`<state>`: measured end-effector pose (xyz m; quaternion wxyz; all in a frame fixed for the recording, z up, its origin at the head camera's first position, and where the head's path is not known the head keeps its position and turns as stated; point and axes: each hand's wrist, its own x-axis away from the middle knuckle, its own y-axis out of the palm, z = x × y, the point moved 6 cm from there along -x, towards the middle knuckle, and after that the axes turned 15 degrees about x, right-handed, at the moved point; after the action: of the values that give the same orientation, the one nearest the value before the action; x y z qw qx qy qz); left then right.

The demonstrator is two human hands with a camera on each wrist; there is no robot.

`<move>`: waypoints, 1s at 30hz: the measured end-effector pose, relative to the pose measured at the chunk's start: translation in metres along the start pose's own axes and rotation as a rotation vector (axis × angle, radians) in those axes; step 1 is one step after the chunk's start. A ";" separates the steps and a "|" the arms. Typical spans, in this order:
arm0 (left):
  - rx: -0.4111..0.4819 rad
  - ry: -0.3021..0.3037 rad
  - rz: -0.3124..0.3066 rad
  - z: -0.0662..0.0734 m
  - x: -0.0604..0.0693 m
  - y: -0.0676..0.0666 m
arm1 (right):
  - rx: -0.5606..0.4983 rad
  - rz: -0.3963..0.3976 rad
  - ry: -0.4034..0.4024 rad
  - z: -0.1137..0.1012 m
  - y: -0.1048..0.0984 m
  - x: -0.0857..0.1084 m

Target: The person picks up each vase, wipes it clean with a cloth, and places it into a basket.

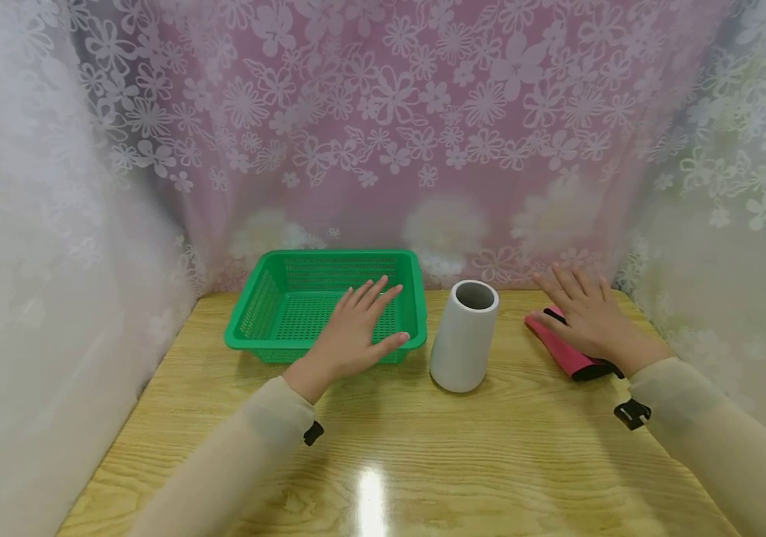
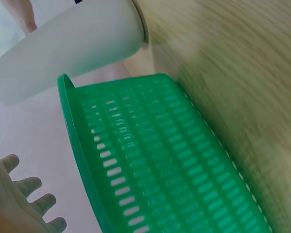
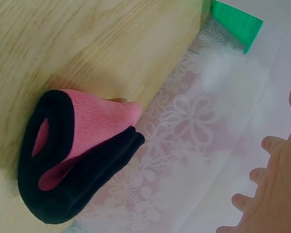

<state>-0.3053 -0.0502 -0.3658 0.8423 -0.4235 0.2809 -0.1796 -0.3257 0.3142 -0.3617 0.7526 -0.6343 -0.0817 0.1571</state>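
My left hand hovers over the front right part of a green plastic basket, fingers spread and holding nothing. Above a folded pink cloth with black edging, my right hand is held with straight fingers, also with nothing in it. The right wrist view shows the cloth folded over on the table, apart from the fingers. Between the two hands stands a white tapered vase, upright with its round mouth up. In the left wrist view the basket's slotted side lies beyond the spread fingers.
The wooden table carries the basket, vase and cloth. A pink floral curtain hangs along its back edge. Pale curtains close off the left and right sides.
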 end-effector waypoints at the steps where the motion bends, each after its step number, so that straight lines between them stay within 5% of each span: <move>1: 0.016 0.001 0.002 0.001 -0.001 0.002 | -0.003 -0.001 0.003 0.001 0.001 0.000; 30: 0.218 0.039 0.095 0.028 -0.022 0.020 | -0.060 -0.037 0.061 0.023 0.037 0.000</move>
<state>-0.3031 -0.0093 -0.3618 0.8852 -0.3121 0.2957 -0.1774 -0.3379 0.3412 -0.3939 0.7380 -0.6595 -0.0750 0.1213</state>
